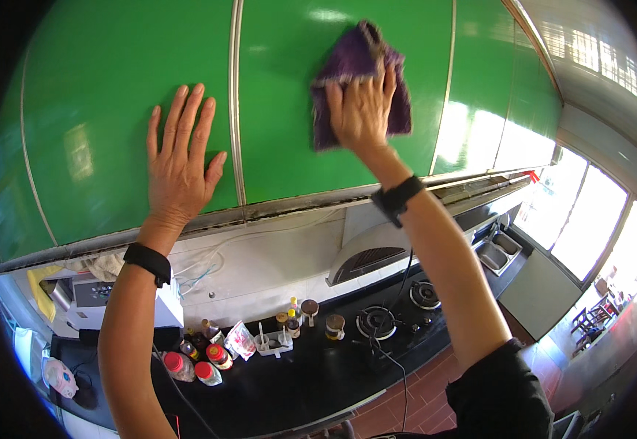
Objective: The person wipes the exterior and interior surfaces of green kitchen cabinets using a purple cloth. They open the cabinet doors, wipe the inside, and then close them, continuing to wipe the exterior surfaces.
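Observation:
Flat against a glossy green cabinet door (93,71) rests my left hand (181,156), its fingers apart and nothing in it. My right hand (362,112) presses a purple cloth (346,55) with a frayed, folded edge onto the neighbouring green door (280,153). Part of the cloth sticks out above and on both sides of the fingers. A metal strip (235,99) runs between the two doors, with one hand on either side of it. Both wrists wear black bands.
Below the cabinets, a black counter (274,395) holds red-lidded jars (207,372), bottles, a white condiment tray (274,343) and a glass mug (335,327). Further right are a gas burner (376,322), a range hood (368,258) and a sink (497,252). A black cable crosses the burner.

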Tool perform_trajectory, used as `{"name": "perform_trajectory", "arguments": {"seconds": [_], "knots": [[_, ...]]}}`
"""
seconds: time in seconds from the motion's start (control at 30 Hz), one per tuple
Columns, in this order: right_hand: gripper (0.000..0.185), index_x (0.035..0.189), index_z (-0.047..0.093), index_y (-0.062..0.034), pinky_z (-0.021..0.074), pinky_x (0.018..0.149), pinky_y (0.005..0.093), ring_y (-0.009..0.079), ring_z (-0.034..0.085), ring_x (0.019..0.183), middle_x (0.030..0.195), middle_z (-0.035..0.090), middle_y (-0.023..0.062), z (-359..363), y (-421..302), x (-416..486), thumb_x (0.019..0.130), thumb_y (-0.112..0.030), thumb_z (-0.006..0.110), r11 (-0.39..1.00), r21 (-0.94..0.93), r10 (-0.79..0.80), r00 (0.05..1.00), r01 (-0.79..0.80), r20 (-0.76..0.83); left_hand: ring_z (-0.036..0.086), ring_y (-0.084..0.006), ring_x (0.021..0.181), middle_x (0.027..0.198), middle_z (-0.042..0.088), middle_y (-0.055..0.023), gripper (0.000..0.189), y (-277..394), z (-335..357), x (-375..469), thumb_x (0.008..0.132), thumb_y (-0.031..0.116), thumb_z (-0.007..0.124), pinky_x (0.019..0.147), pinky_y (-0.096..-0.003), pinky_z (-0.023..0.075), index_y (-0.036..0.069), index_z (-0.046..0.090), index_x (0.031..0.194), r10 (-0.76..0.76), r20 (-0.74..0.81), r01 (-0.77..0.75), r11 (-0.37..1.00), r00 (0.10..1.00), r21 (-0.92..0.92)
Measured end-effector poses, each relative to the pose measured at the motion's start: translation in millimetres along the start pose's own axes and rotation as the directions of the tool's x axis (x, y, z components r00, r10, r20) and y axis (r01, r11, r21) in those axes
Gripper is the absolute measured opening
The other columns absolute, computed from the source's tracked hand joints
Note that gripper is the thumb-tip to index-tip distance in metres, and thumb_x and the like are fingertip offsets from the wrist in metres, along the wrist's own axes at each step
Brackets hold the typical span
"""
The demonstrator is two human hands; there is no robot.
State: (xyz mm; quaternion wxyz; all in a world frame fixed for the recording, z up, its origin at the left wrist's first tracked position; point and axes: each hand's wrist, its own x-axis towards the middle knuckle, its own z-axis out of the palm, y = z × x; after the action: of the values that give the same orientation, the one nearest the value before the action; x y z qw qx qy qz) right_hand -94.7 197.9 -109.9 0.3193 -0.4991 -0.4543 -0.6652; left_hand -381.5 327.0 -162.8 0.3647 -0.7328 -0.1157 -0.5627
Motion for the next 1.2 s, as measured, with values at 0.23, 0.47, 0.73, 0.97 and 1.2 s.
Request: {"name": "perform_trajectory", "arguments": {"seconds": [0.23,0.47,0.73,0.97,1.2], "knots": [[0.069,0.150,0.044,-0.0058,0.0052,0.120,0.0648,0.0458,0.023,0.148,0.159,0.032,0.0240,-39.1,-39.9,-92.0,0.099,-0.052,0.040,0.983,0.060,0.137,0.920,-0.171,0.368,0.023,-0.0289,0.154,0.165,0.026,-0.0112,0.074,1.3,-3.8,1.5,0.094,0.031,0.058,0.125,-0.0532,0.0158,0.009,0.030,0.158,-0.007,0.022,0.007,1.000,1.000,-0.013],[0.065,0.138,0.054,0.0026,0.0091,0.119,0.0649,0.0529,0.032,0.141,0.149,0.043,0.0303,-23.3,-5.8,-56.3,0.098,-0.048,0.048,0.997,0.072,0.010,0.996,-0.016,0.087,0.026,-0.0290,0.152,0.164,0.029,-0.0101,0.072,0.8,-0.5,0.4,0.094,0.033,0.057,0.124,-0.0540,0.0184,0.009,0.032,0.157,-0.013,0.013,0.013,1.000,1.000,0.010],[0.066,0.130,0.056,0.0086,0.0188,0.120,0.0566,0.0461,0.038,0.139,0.141,0.050,0.0322,18.1,98.1,86.8,0.104,-0.049,0.034,0.967,-0.255,0.005,0.995,-0.029,-0.096,0.027,-0.0308,0.152,0.164,0.031,-0.0121,0.065,-1.2,1.2,0.8,0.100,0.038,0.048,0.123,-0.0539,0.0179,0.008,0.035,0.156,0.023,-0.014,-0.022,1.000,1.000,0.017],[0.072,0.142,0.049,0.0057,0.0188,0.121,0.0529,0.0408,0.031,0.147,0.149,0.045,0.0280,33.0,150.2,141.4,0.105,-0.051,0.026,0.927,-0.286,0.242,0.969,-0.243,-0.038,0.032,-0.0317,0.150,0.162,0.033,-0.0119,0.065,-2.2,2.3,0.5,0.098,0.036,0.052,0.122,-0.0551,0.0207,0.008,0.036,0.155,0.035,-0.038,-0.035,0.999,0.999,0.015],[0.072,0.125,0.060,0.0087,0.0176,0.120,0.0571,0.0459,0.040,0.138,0.139,0.052,0.0313,13.2,112.7,75.7,0.104,-0.054,0.031,0.969,-0.111,0.205,0.968,-0.222,-0.147,0.030,-0.0305,0.151,0.162,0.033,-0.0113,0.066,-1.5,-2.0,1.5,0.097,0.035,0.053,0.122,-0.0547,0.0200,0.008,0.037,0.155,0.014,0.014,-0.014,0.999,1.000,0.038]]}}
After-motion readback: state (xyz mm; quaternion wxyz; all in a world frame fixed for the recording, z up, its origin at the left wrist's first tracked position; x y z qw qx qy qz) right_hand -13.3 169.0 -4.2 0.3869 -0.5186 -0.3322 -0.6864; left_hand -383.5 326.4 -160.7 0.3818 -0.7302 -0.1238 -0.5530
